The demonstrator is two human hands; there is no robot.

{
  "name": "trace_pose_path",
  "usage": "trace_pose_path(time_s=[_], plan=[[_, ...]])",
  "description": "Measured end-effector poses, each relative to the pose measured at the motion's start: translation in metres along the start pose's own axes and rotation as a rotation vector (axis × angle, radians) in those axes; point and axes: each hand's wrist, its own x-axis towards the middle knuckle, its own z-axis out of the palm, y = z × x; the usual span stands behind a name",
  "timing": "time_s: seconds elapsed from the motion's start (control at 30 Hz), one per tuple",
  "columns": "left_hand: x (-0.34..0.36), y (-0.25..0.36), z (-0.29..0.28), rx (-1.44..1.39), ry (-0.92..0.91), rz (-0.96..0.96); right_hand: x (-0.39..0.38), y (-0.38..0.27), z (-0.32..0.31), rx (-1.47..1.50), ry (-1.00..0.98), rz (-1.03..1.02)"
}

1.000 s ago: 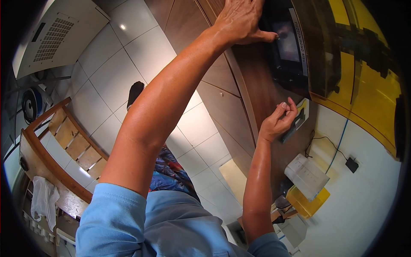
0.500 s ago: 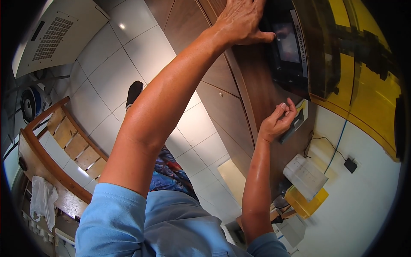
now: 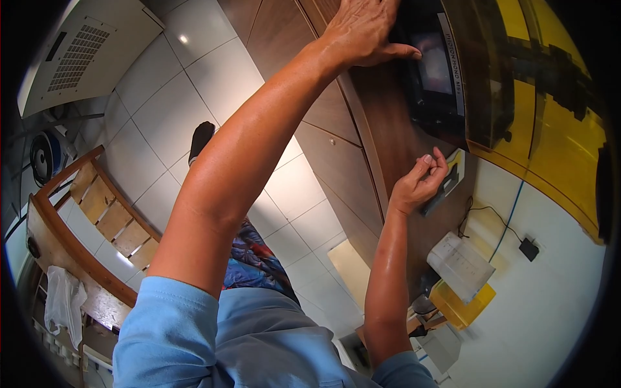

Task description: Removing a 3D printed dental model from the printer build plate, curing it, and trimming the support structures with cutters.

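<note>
My left hand reaches up to the front of a black resin 3D printer with a see-through yellow cover. Its thumb stretches out to the edge of the lit touchscreen; whether it touches the glass I cannot tell. The other fingers are spread toward the upper edge, their tips partly out of view, with nothing seen in the hand. Lower right, my right hand hovers by a flat dark and yellow item on the wooden cabinet top, fingers loosely curled, empty.
The brown wooden cabinet runs along my right. A clear plastic container and a yellow tray stand near the white wall, beside a black plug adapter. To the left are a slatted wooden chair and a plastic bag.
My left thumb has shifted slightly to the right along the touchscreen's edge. The right hand stays almost in place.
</note>
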Motion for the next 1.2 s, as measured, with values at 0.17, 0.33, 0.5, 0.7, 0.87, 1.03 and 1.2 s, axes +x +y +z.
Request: trace_pose_path(time_s=[0.17,0.33,0.5,0.7,0.87,1.03,1.2], plan=[[0.001,0.001,-0.003,-0.004,-0.029,-0.002,0.0,0.002,0.001,-0.001,0.004,-0.021],[-0.001,0.006,-0.006,-0.004,-0.03,-0.062,-0.001,0.003,0.002,0.009,0.005,-0.021],[0.0,0.011,-0.011,-0.052,-0.053,-0.094,0.0,0.0,0.001,0.003,0.006,-0.007],[-0.001,0.011,-0.009,-0.045,-0.031,-0.098,0.0,0.001,0.0,-0.008,0.002,-0.012],[-0.002,0.01,-0.006,-0.033,-0.009,-0.089,0.0,0.003,-0.001,-0.03,-0.006,-0.033],[-0.003,0.008,-0.004,-0.006,-0.012,-0.068,0.0,0.002,0.0,-0.015,-0.001,-0.027],[0.001,0.007,0.002,-0.051,0.084,-0.071,-0.001,0.004,-0.003,0.007,-0.013,-0.029]])
